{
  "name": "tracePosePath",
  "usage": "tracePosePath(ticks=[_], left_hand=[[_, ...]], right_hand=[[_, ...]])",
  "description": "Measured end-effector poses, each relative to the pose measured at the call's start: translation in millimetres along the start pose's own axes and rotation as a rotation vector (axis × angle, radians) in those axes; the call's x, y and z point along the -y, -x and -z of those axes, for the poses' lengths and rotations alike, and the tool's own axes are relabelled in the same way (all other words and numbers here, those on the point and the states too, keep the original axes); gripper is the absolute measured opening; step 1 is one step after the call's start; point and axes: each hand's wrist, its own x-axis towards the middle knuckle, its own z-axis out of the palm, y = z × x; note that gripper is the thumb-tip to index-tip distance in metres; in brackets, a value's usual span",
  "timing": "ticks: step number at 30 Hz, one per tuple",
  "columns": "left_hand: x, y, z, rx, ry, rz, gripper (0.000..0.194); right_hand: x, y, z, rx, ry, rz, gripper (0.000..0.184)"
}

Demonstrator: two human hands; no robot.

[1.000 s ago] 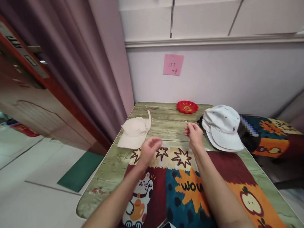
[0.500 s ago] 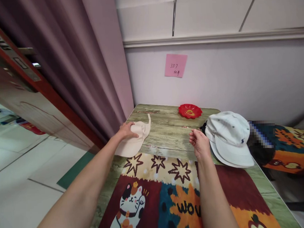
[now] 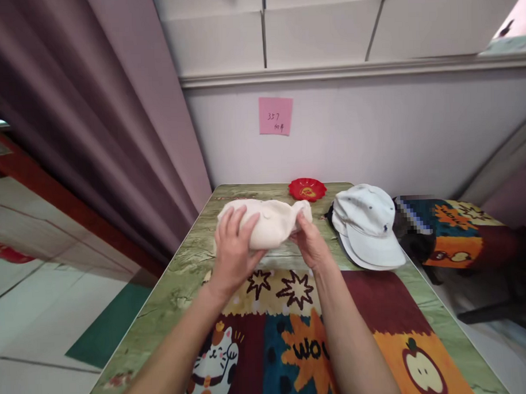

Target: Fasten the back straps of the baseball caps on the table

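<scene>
A cream cap (image 3: pixel 270 221) is lifted just above the green wood-patterned table (image 3: pixel 183 269), held between both hands. My left hand (image 3: pixel 232 250) wraps over its left side with fingers spread across the crown. My right hand (image 3: pixel 310 244) grips the cap's right end, fingers curled into the fabric. A white cap (image 3: pixel 367 225) rests on the table to the right, on top of something dark.
A small red dish (image 3: pixel 307 189) sits at the table's far edge by the wall. A colourful cartoon cloth (image 3: pixel 302 333) covers the near half of the table. A pink sticky note (image 3: pixel 275 115) hangs on the wall; a purple curtain (image 3: pixel 91 111) hangs at left.
My left hand took the cream cap from the table's left side and brought it to the middle. My right hand moved left and closed on its other end.
</scene>
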Motion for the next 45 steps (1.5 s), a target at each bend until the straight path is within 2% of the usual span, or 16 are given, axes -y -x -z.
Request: tracePosePath(ticks=[2,4,7,9,10,12,15,16,21,23,25,29,32,36,39,45], left_hand=[[-17,28,-11.6,-0.017,0.020,-0.061,0.069],[-23,48,-16.2,-0.075,0.092,-0.011,0.070],[-14,47,-7.1,-0.240,0.277,0.310,0.055],[0,32,3.9,-0.317,0.418,0.564,0.048],[9,23,9.1,-0.312,0.476,0.662,0.049],[23,8,17.2,-0.134,0.589,0.791,0.055],[35,-4,25.0,0.293,0.759,0.883,0.060],[36,-5,27.6,0.396,0.806,0.894,0.059],[26,-7,43.0,0.739,0.962,0.813,0.035],[19,-8,46.2,0.833,1.021,0.758,0.029],[11,-10,46.1,0.789,1.078,0.749,0.028],[1,-21,43.7,0.508,1.082,0.809,0.032],[-6,-34,48.3,0.371,1.018,0.745,0.036],[-25,-41,62.2,0.338,0.908,0.639,0.032],[-42,-37,69.7,0.318,0.889,0.624,0.027],[-59,-34,72.8,0.236,0.877,0.574,0.021]], right_hand=[[9,3,3,-0.020,-0.025,0.087,0.046],[16,7,8,0.030,-0.014,0.076,0.039],[24,13,14,0.168,0.000,0.017,0.036],[26,18,14,0.232,0.004,0.014,0.039],[26,20,14,0.259,0.007,0.010,0.041],[27,23,11,0.284,0.022,-0.001,0.043],[29,27,8,0.283,0.058,-0.006,0.046],[31,28,7,0.285,0.070,-0.003,0.045],[46,36,5,0.275,0.076,0.051,0.034],[52,39,5,0.275,0.095,0.063,0.032],[56,41,5,0.282,0.131,0.077,0.031],[64,45,9,0.232,0.147,0.155,0.027],[70,48,12,0.155,0.142,0.218,0.028],[79,55,11,0.111,0.179,0.268,0.033],[85,64,7,0.117,0.196,0.303,0.030],[98,85,0,0.120,0.196,0.331,0.026]])
